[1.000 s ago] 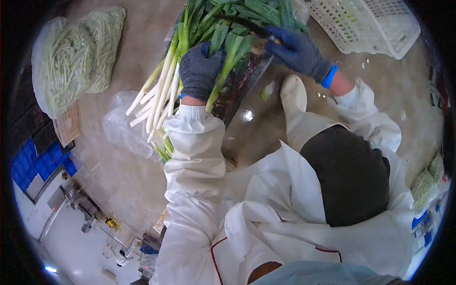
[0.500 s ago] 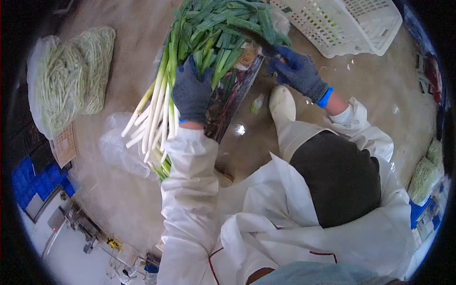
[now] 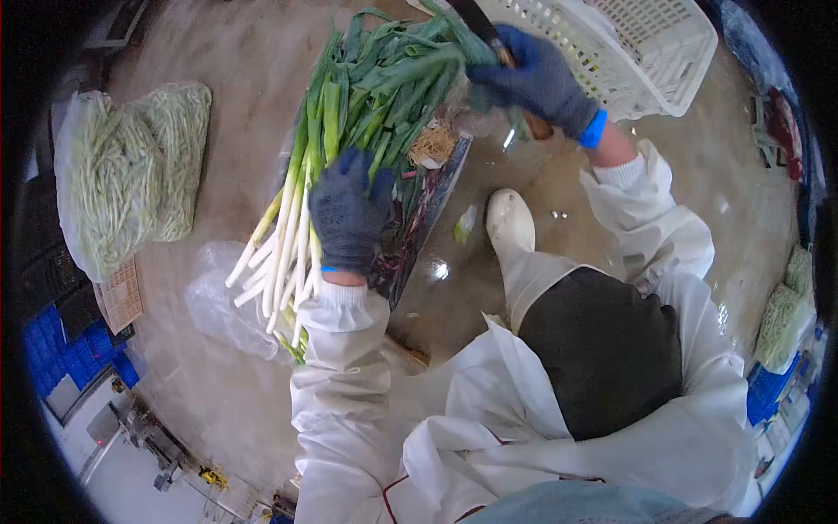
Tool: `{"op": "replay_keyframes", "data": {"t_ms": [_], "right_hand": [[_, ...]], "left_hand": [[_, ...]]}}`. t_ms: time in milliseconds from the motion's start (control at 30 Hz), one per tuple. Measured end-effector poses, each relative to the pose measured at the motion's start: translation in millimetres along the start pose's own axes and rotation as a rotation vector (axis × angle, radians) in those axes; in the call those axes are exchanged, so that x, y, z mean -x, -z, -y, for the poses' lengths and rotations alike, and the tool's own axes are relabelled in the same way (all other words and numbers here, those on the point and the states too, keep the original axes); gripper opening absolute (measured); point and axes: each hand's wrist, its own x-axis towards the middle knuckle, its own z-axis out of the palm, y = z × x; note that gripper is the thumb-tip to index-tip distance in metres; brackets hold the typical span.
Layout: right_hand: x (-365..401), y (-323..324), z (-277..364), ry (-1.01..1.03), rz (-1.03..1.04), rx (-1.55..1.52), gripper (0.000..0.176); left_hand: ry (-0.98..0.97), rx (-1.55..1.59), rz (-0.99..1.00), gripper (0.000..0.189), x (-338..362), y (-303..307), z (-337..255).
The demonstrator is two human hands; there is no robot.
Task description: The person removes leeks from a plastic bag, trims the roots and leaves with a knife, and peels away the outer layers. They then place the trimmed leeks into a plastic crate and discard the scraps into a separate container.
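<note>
A large bundle of green onions lies at the centre, white stalks toward me and leafy green tops away. My left hand, in a dark grey knit glove, is bent over the stalks around the middle of the bundle; its fingertips are partly hidden. At the bundle's far right, my right hand, gloved alike, is closed around a knife with a dark blade and wooden handle. Some green leaf hangs beneath this hand. Beside the onions lies a clump of pale roots.
A white perforated crate stands at the upper right. Bagged green beans lie on the left, near clear plastic film. A leaf scrap is on the wet floor by my white boot. More bagged vegetables lie far right.
My right hand has moved up and away with the knife, its blade now pointing up-left beyond the leaves. My left hand has shifted slightly down in the view. The root clump shows more fully.
</note>
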Motion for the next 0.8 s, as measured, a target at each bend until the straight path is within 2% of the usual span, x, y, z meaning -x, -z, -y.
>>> {"op": "replay_keyframes", "data": {"t_ms": [33, 67, 133, 200, 233, 267, 333, 367, 400, 467, 567, 600, 667, 767, 800], "right_hand": [[-11.1, -4.6, 5.3, 0.011, 0.005, -0.149, 0.058], [-21.1, -14.8, 8.5, 0.021, 0.017, -0.272, 0.059], [-41.7, -33.9, 12.4, 0.048, 0.038, -0.517, 0.06], [-43.1, -75.3, -29.9, 0.075, 0.043, -0.251, 0.058], [-42.6, -88.6, -45.3, 0.085, 0.047, -0.116, 0.058], [-35.8, -85.8, -37.6, 0.014, 0.029, -0.147, 0.057], [0.3, -70.8, -12.5, -0.134, 0.002, -0.207, 0.054], [12.3, -56.9, -7.6, -0.257, 0.002, -0.375, 0.053], [24.8, -41.0, -8.8, -0.381, -0.001, -0.542, 0.051], [54.6, -16.8, -33.2, -0.375, -0.209, -0.568, 0.047], [77.7, 15.0, -55.5, -0.514, -0.239, -0.458, 0.042], [77.2, 12.7, -60.1, -0.519, -0.245, -0.465, 0.041], [79.6, 10.2, -73.9, -0.545, -0.267, -0.467, 0.04], [77.9, 0.1, -89.4, -0.487, -0.221, -0.527, 0.041], [78.3, 0.5, -86.1, -0.457, -0.176, -0.53, 0.048]], "left_hand": [[0.022, 0.07, -0.068, 0.033, -14.3, 9.0, -4.3], [-0.001, 0.142, -0.252, 0.024, -32.9, 18.9, -8.3], [0.015, 0.166, -0.491, 0.032, -72.3, 26.8, -11.8], [-0.101, 0.167, -0.68, 0.04, -115.5, 8.8, -15.2], [-0.117, 0.167, -0.605, 0.045, -134.9, -9.0, -17.7], [-0.134, 0.165, -0.531, 0.051, -148.6, -31.0, -19.1], [-0.13, 0.064, -0.24, 0.059, -144.9, -91.6, -14.7], [-0.131, 0.017, -0.098, 0.063, -142.2, -112.9, -16.8], [-0.134, 0.005, -0.113, 0.065, -134.7, -115.3, -26.8], [-0.134, -0.025, -0.135, 0.07, -101.6, -108.7, -41.9], [-0.167, -0.167, 0.138, 0.071, -69.8, -124.7, -35.0], [-0.205, -0.312, 0.242, 0.067, -67.0, -124.6, -34.8], [-0.191, -0.554, 0.381, 0.066, -80.7, -180.3, -10.7], [-0.109, -0.345, 0.474, 0.064, -110.6, -210.8, 11.6], [-0.101, -0.26, 0.487, 0.063, -118.2, -217.0, 19.5]]}}
